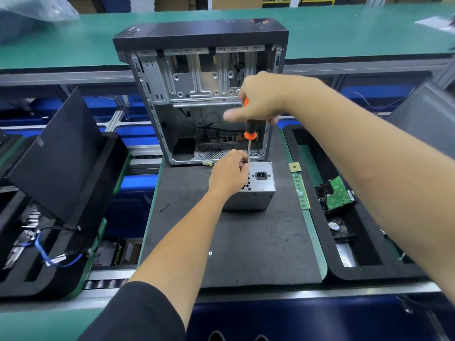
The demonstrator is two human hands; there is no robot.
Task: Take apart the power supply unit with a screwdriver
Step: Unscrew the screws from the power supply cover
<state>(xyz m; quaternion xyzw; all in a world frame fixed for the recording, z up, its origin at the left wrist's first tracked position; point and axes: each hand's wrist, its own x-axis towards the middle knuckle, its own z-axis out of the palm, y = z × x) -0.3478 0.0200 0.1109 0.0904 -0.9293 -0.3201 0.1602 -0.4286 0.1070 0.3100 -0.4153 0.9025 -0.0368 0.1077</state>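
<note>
Both hands are on the job: right hand [262, 98] is wrapped around the black-and-orange handle of the screwdriver [250, 129], left hand [230, 172] pinches low on the thin steel shaft just above the tip, steadying it. Power supply unit [258, 187] sits on the dark foam work mat [246, 242], straight ahead of the person, just in front of the gutted PC tower case [204, 99]. PSU stands with its socket face up, so the driver's long axis runs near vertical, tilted slightly, tip landing at the far left edge of that top face, near a corner; the screw itself is hidden by the left fingers. Left hand is the nearer one to the unit, touching or almost touching its top; right hand is well above it. Judgement: the next move depends on keeping shaft square to the top face while the right hand twists, else the tip cams out. Materials: PSU is a boxy bare grey sheet-metal shell, matte, with a punched vent grille and a black recessed mains socket [261, 175]. Mat is soft, scuffed, slightly grippy-looking. A few loose black screws [164, 207] lie on it to the left, well apart from the unit. RAM stick [301, 190] and hard drive [334, 194], board side up, lie to the right
</note>
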